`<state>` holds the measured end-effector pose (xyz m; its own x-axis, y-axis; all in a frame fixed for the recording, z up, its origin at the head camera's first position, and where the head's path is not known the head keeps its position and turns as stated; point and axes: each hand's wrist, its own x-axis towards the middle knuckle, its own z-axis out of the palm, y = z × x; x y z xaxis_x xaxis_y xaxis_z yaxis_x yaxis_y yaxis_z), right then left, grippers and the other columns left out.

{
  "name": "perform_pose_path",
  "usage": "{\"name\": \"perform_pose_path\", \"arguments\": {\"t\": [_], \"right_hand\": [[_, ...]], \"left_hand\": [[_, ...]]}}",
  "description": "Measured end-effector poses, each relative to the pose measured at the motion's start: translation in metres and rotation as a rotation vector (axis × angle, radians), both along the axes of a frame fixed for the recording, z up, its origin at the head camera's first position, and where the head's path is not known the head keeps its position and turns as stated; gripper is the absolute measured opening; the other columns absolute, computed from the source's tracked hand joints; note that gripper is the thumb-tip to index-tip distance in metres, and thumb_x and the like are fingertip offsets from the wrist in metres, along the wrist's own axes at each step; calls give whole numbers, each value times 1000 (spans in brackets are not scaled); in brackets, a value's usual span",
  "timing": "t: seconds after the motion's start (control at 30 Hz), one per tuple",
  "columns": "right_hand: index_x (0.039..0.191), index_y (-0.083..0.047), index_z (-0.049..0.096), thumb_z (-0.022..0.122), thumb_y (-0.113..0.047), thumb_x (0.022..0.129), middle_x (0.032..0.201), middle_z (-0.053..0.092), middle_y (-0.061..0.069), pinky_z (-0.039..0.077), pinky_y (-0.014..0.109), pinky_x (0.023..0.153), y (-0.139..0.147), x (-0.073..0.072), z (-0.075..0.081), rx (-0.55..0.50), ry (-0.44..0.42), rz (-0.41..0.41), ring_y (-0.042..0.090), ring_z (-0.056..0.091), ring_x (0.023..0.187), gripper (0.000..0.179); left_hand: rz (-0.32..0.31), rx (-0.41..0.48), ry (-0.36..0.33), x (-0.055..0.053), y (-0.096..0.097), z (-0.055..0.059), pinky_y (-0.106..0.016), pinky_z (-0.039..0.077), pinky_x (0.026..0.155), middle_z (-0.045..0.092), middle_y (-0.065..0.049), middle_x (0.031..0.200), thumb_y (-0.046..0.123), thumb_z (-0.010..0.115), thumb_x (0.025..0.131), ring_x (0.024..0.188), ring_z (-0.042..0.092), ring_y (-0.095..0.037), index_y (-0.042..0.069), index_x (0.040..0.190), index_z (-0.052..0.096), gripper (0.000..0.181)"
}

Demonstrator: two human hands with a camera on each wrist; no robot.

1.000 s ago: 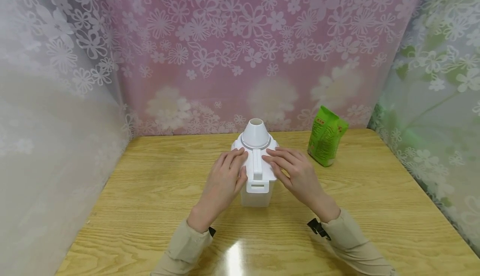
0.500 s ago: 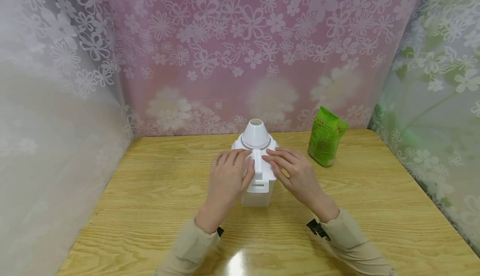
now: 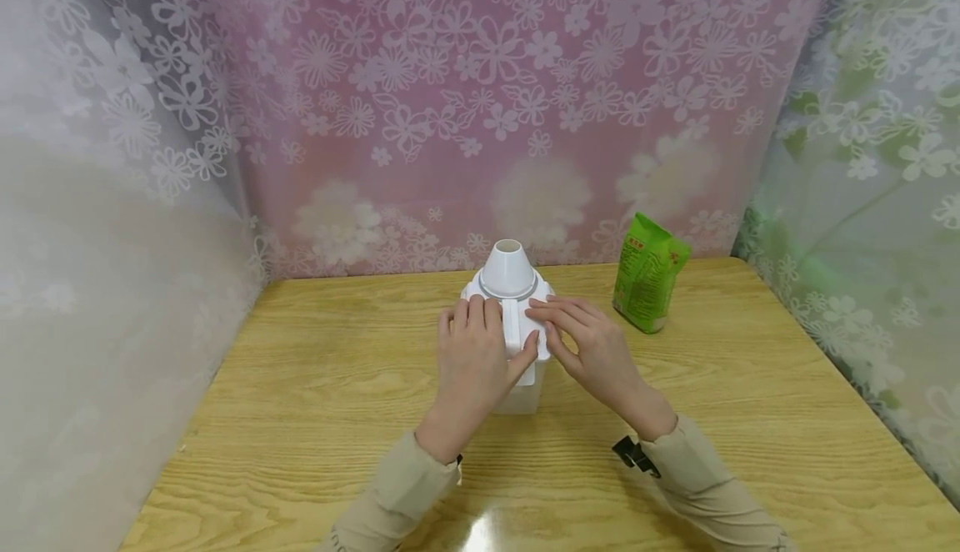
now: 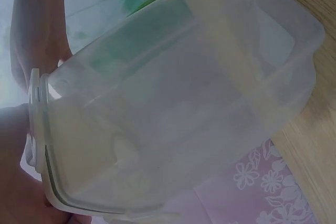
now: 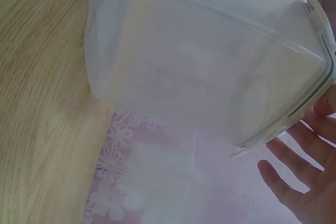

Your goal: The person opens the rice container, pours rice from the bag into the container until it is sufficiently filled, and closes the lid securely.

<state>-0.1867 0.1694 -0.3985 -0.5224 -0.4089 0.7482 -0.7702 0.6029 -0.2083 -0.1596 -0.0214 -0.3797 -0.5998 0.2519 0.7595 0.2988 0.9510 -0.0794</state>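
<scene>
A translucent white plastic storage container (image 4: 173,93) stands upright on the table. Its white lid (image 3: 531,327) carries a raised handle bar and a cone-shaped cap (image 3: 508,270). Over the lid's left half, my left hand (image 3: 474,360) has bent fingers, their tips hidden, while its thumb stretches across the lid's near end; it appears to grip the lid. On the right side, my right hand (image 3: 596,348) rests lightly with spread, relaxed fingers on or beside the lid. Those fingers (image 5: 299,163) show around the lid's edge in the right wrist view.
A green printed bag (image 3: 649,275) stands at the back right of the wooden table (image 3: 322,402). Floral curtains (image 3: 450,102) hang behind the table and at both sides.
My left hand has moved right over the lid, its fingers bending and its thumb reaching across the near end. The right hand keeps nearly the same place. The container stays put.
</scene>
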Motion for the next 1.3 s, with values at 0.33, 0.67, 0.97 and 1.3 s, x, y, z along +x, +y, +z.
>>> {"name": "perform_pose_path", "arguments": {"t": [0.33, 0.67, 0.97, 1.3], "right_hand": [[119, -10, 74, 65, -6, 94, 124, 71, 6, 54, 47, 95, 3, -2, 2, 6, -21, 44, 31, 64, 117, 26], [131, -8, 66, 68, -9, 95, 129, 67, 10, 53, 45, 95, 7, -3, 6, -35, -15, 38, 30, 64, 116, 36], [135, -6, 63, 66, -10, 95, 118, 69, 14, 56, 49, 84, 11, -4, 7, -101, 19, -58, 31, 66, 107, 40], [128, -7, 67, 71, -12, 94, 129, 66, 13, 53, 49, 92, 8, -6, 1, 4, -55, -97, 32, 62, 114, 35]], "left_hand": [[-29, 40, -82, -2, 6, -5, -34, 46, 68, 58, -8, 85, 39, 62, 86, 79, 54, -25, 5, 91, 58, 36], [-59, 143, -172, -2, -2, 4, -34, 48, 66, 55, -7, 80, 34, 60, 90, 75, 54, -25, 4, 86, 57, 31], [-115, 316, -208, -4, -18, 13, -37, 48, 69, 55, -9, 80, 31, 55, 89, 76, 53, -27, 3, 88, 56, 28], [-103, 446, -101, -9, -52, 10, -40, 46, 62, 52, -12, 77, 30, 49, 87, 75, 50, -31, 3, 83, 52, 28]]}}
